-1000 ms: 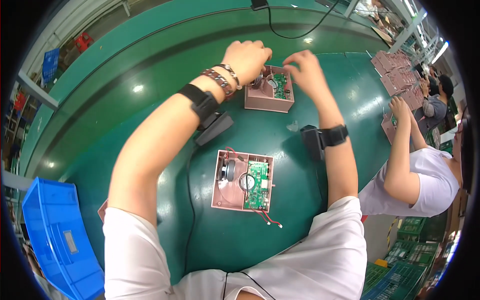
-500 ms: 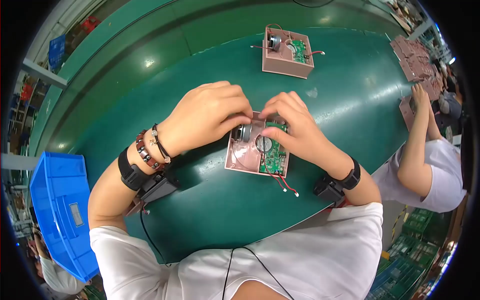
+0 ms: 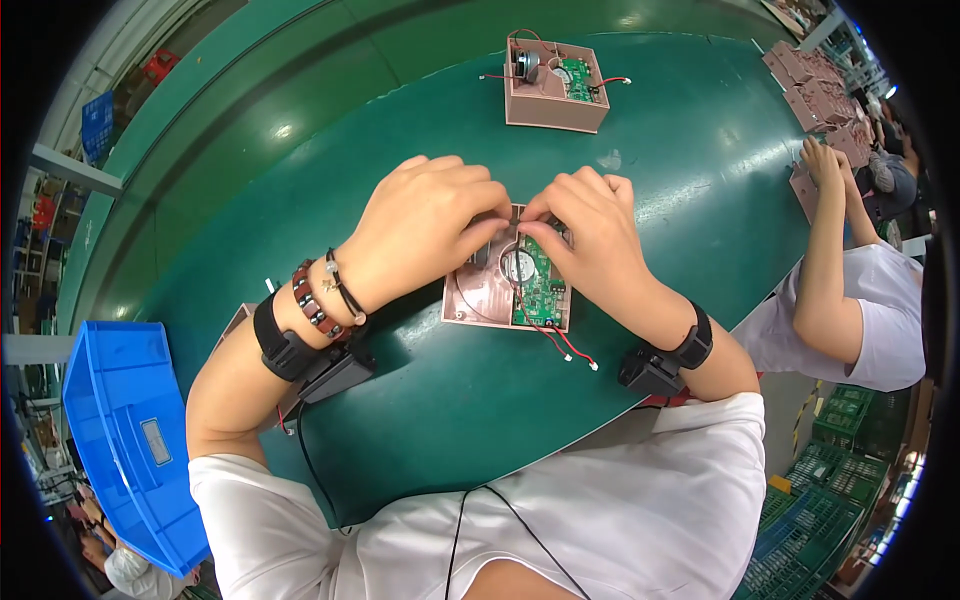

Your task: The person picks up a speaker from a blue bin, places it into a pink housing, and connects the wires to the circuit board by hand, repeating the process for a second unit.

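Hands, left hand (image 3: 425, 225) and right hand (image 3: 590, 235), pinch parts inside pink housing (image 3: 480, 295); beyond it, 1 similar housing (image 3: 555, 85) seems finished; this assembly looks midway.

left hand (image 3: 430, 225): curled over the top left of the near pink housing (image 3: 490, 295), fingertips pinching at its upper edge; beaded bracelets and a black wrist strap on the forearm
right hand (image 3: 590, 235): on the housing's top right, fingertips meeting the left hand's
near pink housing: open, flat on the green worktop (image 3: 700, 180); green circuit board (image 3: 540, 285) inside, red and white wires (image 3: 565, 345) trailing off its near edge
second pink housing (image 3: 555, 85): farther up the worktop, well apart, also open with board and wires
blue bin (image 3: 110, 420): left, off the worktop
co-worker's arm (image 3: 825, 235): right, reaching to a stack of pink parts (image 3: 815, 90)
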`<state>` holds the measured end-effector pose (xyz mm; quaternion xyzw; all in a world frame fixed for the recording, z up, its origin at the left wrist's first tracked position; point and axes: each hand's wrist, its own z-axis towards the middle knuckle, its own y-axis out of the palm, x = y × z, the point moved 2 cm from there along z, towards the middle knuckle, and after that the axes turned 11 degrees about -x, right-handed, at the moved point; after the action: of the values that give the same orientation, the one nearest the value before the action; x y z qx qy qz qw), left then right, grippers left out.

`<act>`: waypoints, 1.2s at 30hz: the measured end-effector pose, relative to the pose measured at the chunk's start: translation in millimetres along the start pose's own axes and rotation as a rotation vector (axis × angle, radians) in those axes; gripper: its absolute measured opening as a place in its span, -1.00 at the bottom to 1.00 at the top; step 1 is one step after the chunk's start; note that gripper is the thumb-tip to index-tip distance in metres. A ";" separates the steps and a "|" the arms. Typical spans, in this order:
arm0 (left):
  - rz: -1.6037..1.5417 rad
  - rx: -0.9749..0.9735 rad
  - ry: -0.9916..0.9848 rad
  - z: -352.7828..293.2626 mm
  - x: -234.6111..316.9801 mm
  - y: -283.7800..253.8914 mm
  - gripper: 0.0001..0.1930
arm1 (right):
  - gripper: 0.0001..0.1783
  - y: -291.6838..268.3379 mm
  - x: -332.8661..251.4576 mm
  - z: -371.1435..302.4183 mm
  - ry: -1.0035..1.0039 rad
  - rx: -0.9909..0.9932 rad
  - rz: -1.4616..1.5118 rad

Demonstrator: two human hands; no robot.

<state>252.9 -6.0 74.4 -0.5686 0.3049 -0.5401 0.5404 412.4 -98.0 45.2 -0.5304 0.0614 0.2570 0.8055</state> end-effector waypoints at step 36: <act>0.291 0.287 -0.803 -279.8 87.4 -93.3 -0.82 | -0.58 -24.3 5.5 -33.4 -0.086 -0.255 -0.576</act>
<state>-13.2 -145.7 140.5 -0.6036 0.0699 -0.2320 0.7596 434.6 -133.0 48.9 -0.6115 -0.1582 0.0459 0.7739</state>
